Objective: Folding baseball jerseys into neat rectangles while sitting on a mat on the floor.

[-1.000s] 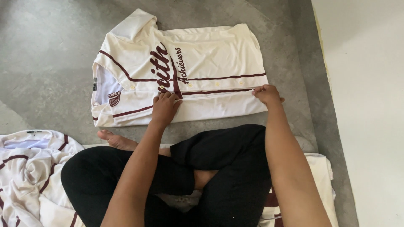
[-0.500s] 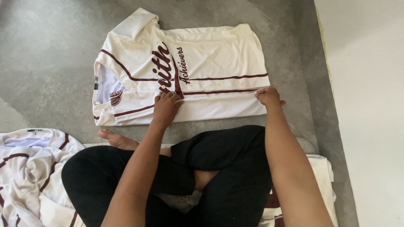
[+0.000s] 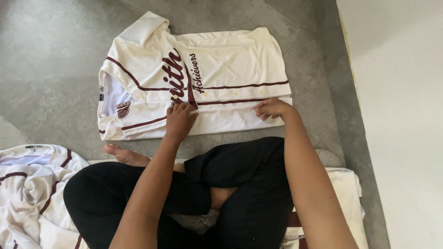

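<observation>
While one jersey (image 3: 194, 78) lies flat, left hand (image 3: 179, 120), right hand (image 3: 273, 109) press open-palmed, gripping nothing

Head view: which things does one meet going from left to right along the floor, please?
Crumpled white jersey with dark red stripes → bare foot → left hand pressing on the cream jersey → right hand at its lower right edge → grey floor → white surface.
</observation>
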